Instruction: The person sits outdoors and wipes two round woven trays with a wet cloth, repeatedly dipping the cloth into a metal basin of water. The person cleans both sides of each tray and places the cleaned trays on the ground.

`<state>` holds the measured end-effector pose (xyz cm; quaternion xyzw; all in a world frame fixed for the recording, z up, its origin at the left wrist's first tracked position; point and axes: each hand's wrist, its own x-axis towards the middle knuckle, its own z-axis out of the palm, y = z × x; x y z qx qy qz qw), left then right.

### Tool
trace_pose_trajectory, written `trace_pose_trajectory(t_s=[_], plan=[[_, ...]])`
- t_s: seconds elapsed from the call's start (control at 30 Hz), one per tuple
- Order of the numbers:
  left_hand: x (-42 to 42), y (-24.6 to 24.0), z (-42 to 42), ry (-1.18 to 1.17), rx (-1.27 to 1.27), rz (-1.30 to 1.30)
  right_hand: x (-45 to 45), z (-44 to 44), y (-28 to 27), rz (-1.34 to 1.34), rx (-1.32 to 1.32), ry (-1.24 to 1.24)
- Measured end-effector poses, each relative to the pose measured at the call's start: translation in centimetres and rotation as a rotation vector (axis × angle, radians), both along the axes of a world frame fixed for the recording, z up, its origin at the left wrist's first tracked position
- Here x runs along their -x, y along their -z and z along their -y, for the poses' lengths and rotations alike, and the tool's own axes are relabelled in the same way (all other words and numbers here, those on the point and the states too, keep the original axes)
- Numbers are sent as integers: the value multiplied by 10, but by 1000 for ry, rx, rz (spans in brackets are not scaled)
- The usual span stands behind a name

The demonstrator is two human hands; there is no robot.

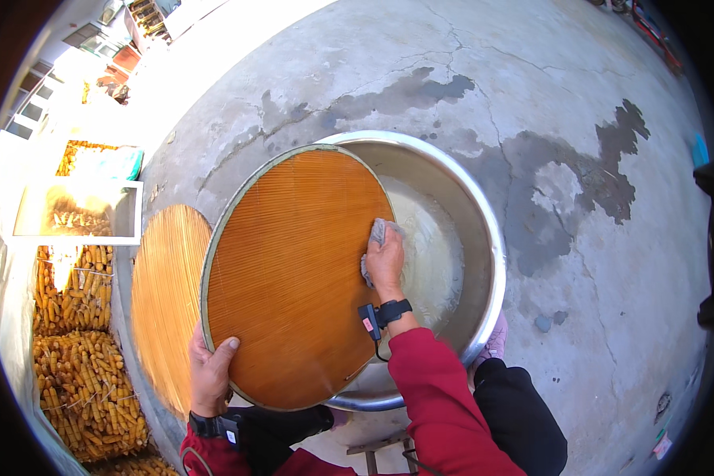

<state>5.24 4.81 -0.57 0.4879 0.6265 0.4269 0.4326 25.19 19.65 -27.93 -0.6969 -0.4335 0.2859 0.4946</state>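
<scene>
My left hand (213,369) grips the lower left rim of a round, wet-looking slatted mat (291,268) with a pale green edge, its thumb on top. The mat is tilted over a large metal basin (492,238) that holds cloudy water (428,250). In my right hand (385,259) a bunched grey cloth (378,231) is pressed against the mat's right edge. A device is strapped to each wrist.
A second round slatted mat (169,297) leans at the left beside stacked corn cobs (86,381). A white-framed pane (138,214) lies over the cobs. Damp patches (529,238) mark the cracked concrete. A wooden stool (381,449) stands below the basin.
</scene>
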Motion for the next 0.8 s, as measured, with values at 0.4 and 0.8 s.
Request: trace_pose_trajectory(t_s=[0.4, 0.8], plan=[[3, 1, -3, 9, -2, -5, 35, -27, -94, -145, -312, -118], [6, 12, -7, -57, -36, 20, 59, -26, -124, -146, -432, -186]])
